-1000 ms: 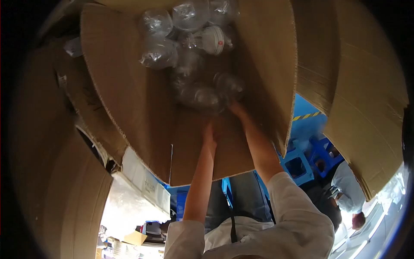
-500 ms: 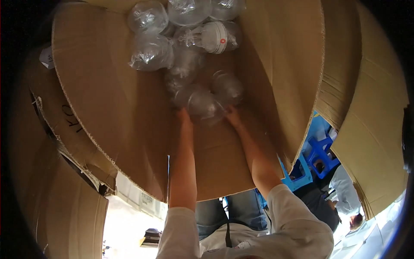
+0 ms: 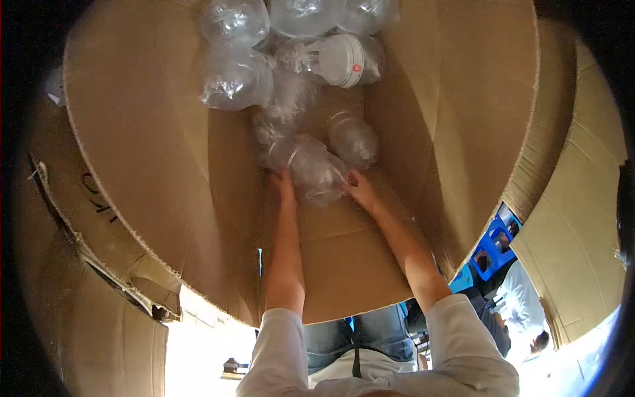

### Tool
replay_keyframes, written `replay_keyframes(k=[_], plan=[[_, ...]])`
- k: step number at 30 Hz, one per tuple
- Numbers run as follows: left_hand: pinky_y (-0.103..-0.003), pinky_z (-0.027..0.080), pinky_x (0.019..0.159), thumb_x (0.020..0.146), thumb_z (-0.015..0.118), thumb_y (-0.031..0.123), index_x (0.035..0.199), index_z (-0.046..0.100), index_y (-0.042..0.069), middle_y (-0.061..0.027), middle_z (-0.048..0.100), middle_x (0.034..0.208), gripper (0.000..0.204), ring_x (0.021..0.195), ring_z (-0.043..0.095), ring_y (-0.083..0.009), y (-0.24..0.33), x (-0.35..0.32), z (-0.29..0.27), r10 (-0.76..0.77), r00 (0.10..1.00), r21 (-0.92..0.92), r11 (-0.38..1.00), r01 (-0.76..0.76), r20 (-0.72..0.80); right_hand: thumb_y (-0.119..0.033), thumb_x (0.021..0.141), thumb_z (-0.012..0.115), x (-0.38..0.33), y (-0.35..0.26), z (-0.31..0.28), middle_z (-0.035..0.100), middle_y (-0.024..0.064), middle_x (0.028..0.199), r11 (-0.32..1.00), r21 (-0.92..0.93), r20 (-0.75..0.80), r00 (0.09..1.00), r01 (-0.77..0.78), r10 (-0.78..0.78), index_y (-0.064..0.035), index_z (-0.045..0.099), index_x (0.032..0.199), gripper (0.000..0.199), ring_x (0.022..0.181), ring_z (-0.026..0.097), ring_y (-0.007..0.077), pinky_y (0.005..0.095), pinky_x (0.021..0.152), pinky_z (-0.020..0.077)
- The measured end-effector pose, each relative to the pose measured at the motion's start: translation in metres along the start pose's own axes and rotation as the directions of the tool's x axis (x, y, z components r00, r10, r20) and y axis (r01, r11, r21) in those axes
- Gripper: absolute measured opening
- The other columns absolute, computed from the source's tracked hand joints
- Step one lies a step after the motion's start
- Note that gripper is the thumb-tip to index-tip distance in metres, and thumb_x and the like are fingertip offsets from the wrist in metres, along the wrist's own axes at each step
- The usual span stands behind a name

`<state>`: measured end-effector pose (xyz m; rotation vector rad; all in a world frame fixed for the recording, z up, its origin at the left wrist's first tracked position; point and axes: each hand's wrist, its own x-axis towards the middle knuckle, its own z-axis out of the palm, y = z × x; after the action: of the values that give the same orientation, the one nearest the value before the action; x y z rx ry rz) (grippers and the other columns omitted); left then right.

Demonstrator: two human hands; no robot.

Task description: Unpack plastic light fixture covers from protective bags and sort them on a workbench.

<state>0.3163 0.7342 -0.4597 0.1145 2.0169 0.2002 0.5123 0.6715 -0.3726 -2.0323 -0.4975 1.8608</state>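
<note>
Both my arms reach down into a deep, open cardboard box (image 3: 159, 132). Low in the box lies a clear plastic bag (image 3: 311, 162) wrapped round something rounded and see-through, which I cannot name exactly. My right hand (image 3: 360, 186) pinches the bag's right edge between closed fingers. At its left side, my left hand (image 3: 283, 184) is closed against the bag, its fingertips partly hidden. Just beyond my right hand sits another clear rounded bundle (image 3: 354, 140). Farther off are several similar clear bundles (image 3: 237, 78), and a white round piece (image 3: 341, 61) with a red mark lies among them.
Cardboard flaps (image 3: 562, 178) stand around the box on the right, and more cardboard (image 3: 92, 298) is at the left. Outside, at lower right, are a blue plastic stool (image 3: 486, 255) and a person in a light top (image 3: 519, 298).
The bag and both hands appear slightly lower in the picture, still together. My right hand's fingers now show more plainly at the bag's edge. The view has shifted a little.
</note>
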Motion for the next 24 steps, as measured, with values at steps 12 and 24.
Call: replay_keyframes(k=[12,24], plan=[[-0.037,0.036,0.089,0.078,0.047,0.054,0.119,0.044,0.005,-0.0090,0.049,0.116,0.064,0.104,0.047,-0.0245,-0.008,-0.009,-0.019,0.027,0.859,0.045,0.997,-0.058,0.512,-0.020,0.064,0.065,-0.100,-0.093,0.026,0.049,0.0068,0.062,0.993,-0.119,-0.370,0.928,0.003,-0.047,-0.0051,0.045,0.079,0.029,0.058,0.046,0.0162,0.0304,0.054,0.0397],[-0.035,0.037,0.091,0.076,0.047,0.058,0.118,0.044,0.006,-0.0094,0.047,0.119,0.067,0.107,0.046,-0.0217,0.030,-0.114,-0.015,0.050,0.698,-0.268,0.941,0.207,0.715,-0.012,0.063,0.063,-0.211,-0.120,-0.030,0.046,0.0007,0.062,0.989,-0.069,-0.342,0.928,0.133,-0.148,-0.0049,0.046,0.079,0.024,0.053,0.042,0.0053,0.0215,0.049,0.0370]])
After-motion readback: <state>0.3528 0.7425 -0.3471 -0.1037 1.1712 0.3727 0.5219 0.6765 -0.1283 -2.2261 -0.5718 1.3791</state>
